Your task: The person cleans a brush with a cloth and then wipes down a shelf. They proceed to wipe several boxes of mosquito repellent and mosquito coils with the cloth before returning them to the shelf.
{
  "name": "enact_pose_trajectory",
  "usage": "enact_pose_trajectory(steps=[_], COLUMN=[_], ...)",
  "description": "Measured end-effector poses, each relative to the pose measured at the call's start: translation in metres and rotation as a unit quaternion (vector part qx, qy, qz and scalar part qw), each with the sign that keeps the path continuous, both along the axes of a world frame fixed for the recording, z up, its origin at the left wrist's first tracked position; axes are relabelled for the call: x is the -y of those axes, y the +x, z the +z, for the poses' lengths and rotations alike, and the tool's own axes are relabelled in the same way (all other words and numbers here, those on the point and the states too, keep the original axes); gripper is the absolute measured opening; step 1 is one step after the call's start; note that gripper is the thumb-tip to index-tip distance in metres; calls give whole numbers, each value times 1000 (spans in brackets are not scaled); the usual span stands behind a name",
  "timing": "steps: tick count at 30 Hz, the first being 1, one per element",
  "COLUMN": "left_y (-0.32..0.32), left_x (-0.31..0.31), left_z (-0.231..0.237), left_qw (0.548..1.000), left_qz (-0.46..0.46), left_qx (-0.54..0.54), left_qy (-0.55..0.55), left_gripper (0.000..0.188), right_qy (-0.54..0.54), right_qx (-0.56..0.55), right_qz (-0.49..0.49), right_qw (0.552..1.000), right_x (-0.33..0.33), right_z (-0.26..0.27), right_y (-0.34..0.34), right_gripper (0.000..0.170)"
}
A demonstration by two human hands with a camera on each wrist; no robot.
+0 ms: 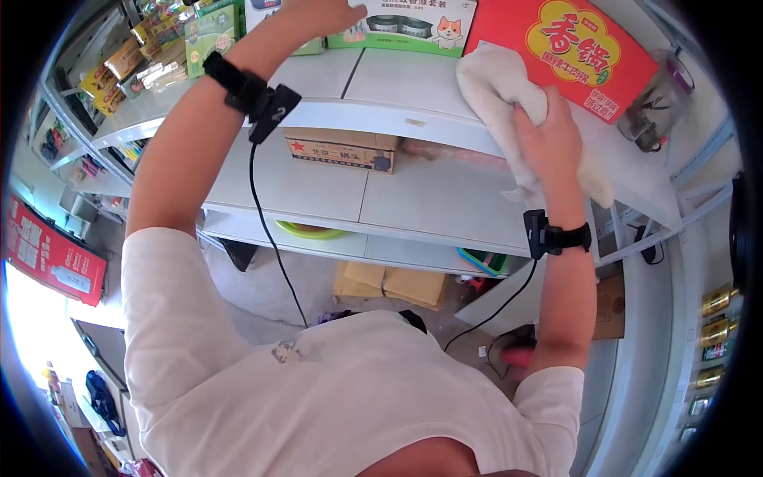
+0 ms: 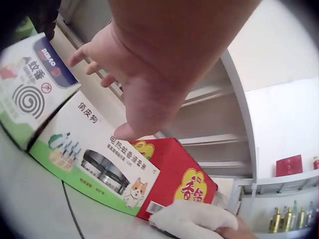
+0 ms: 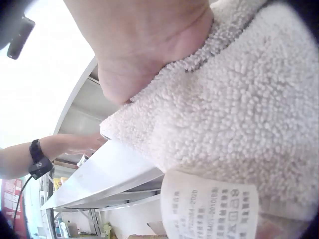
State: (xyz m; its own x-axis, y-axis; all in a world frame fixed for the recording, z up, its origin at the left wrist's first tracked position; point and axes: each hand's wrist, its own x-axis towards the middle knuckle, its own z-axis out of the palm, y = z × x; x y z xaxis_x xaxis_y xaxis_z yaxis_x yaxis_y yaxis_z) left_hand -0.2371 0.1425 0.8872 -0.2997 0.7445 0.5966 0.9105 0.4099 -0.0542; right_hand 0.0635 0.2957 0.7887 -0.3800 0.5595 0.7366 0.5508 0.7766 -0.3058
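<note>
furnished with white tiered shelving [image 1: 445,199] | showing pale grey floor [image 1: 246,292] below front edge | showing white wall [image 2: 284,109] past right end | washed by glare [image 1: 32,310] past left end

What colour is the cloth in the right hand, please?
The cloth is white, clearest in the head view.

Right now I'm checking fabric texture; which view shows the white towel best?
Right wrist view: the white towel appears close-up, texture and label visible. Head view: smaller, in the right hand. Left wrist view: only part, at the bottom.
</note>
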Motion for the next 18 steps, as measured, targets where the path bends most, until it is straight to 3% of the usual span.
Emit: enact_pose_trajectory(steps=[2,3,6,10,11,14,18], left_y=[-30,-56,-32,-8,-44,-43,-50], left_x=[-11,-29,-13,-14,-32,-42,-41], left_z=[5,-6,-6,5,-7,-6,-1], left_qw=[997,995,997,995,997,989,995], left_qz=[-27,56,47,83,45,65,24], left_qx=[-72,-76,-8,-8,-57,-132,-93], left_qy=[14,-22,-55,-61,-29,-21,-36], left_gripper=[80,81,81,86,83,62,73], right_qy=[22,33,37,34,34,30,41], right_qx=[-3,-6,-11,-22,-24,-23,-16], right_qz=[0,0,20,40,39,25,-4], right_qw=[1000,999,999,998,998,999,999], right_x=[-3,-4,-4,0,1,2,3], right_z=[-4,-6,-7,-7,-7,-8,-11], right_y=[1,1,4,10,11,12,9], right_gripper=[43,43,42,40,40,41,42])
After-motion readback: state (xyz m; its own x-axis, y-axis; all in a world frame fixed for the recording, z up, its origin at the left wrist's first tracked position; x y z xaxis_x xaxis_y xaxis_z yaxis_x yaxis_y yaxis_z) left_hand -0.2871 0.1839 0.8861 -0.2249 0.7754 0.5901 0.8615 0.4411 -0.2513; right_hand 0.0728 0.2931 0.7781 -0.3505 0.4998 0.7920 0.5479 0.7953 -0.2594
